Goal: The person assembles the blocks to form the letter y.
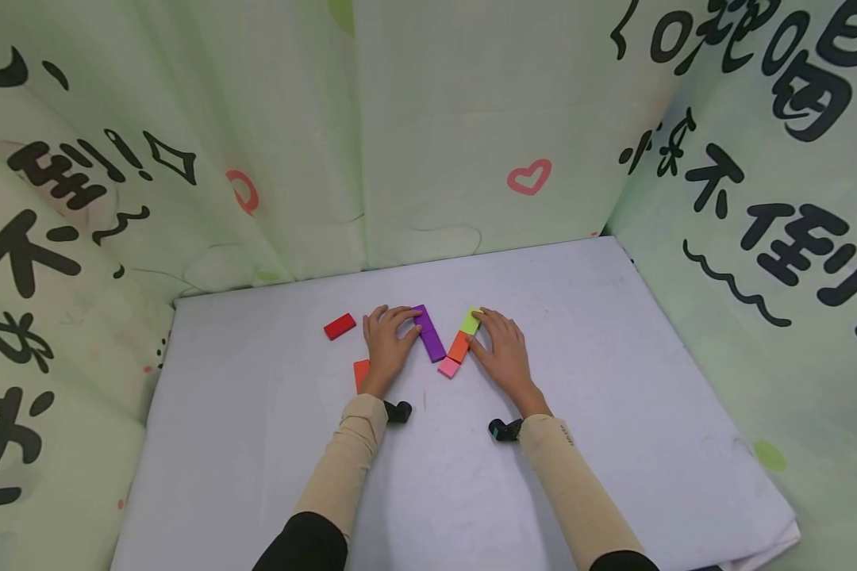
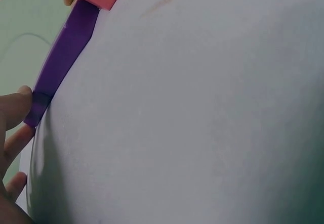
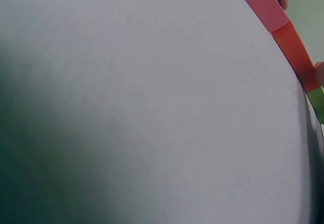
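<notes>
Tabletop (image 1: 614, 349): my left hand (image 1: 387, 349) pinches purple blocks (image 1: 431, 336), eleven o'clock from pink block (image 1: 448, 368); my right hand (image 1: 505, 350) grips lime-orange pair (image 1: 463, 335), one o'clock.

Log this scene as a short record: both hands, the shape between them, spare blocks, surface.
Left hand: touches the purple strip
Right hand: touches the orange block and lime block
Shape: rough V; purple strip on the left, pink block at the bottom, orange then lime on the right
Spare: red block, left of the left hand; second orange block, partly hidden
Surface: white cover
</notes>
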Motion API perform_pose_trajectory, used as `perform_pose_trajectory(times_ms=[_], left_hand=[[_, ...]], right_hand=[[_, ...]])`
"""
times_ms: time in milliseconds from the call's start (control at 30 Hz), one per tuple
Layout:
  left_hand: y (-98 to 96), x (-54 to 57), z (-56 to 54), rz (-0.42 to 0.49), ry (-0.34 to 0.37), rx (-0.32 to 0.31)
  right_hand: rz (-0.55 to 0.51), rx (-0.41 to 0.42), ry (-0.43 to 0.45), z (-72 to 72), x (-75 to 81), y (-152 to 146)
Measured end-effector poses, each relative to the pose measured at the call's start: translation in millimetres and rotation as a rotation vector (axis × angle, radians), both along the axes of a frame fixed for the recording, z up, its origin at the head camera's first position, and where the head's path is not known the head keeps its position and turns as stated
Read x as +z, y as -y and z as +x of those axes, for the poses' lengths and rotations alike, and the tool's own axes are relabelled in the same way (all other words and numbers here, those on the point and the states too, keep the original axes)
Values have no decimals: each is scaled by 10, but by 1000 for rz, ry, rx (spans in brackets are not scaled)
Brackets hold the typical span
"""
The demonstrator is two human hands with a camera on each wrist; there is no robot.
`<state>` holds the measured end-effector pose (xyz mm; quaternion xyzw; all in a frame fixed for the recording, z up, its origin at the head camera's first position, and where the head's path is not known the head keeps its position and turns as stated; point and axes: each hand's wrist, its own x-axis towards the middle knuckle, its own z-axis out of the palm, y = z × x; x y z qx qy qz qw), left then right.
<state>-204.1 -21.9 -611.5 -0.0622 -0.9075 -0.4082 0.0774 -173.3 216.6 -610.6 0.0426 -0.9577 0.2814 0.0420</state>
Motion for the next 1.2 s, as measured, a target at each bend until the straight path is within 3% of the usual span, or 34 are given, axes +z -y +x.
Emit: perform_pose_trajectory(times_ms=[200, 367, 433, 600, 700, 933, 1200], left_hand=[[33, 71, 4, 28, 52, 0], [54, 272, 53, 89, 77, -16], [43, 366, 105, 93, 86, 7], [-44, 505, 320, 85, 121, 144], [-106, 502, 458, 91, 139, 180], [-236, 447, 705, 68, 144, 193], [-352, 342, 889, -31, 180, 139]], right_hand=[[-1, 3, 0, -9, -6, 2], [-2, 6, 4, -14, 11, -4], [-1, 6, 4, -11, 27, -3], [8, 7, 5, -4, 33, 2], [10, 6, 2, -4, 26, 10], [5, 2, -2, -9, 8, 0], [3, 4, -11, 0, -2, 0]])
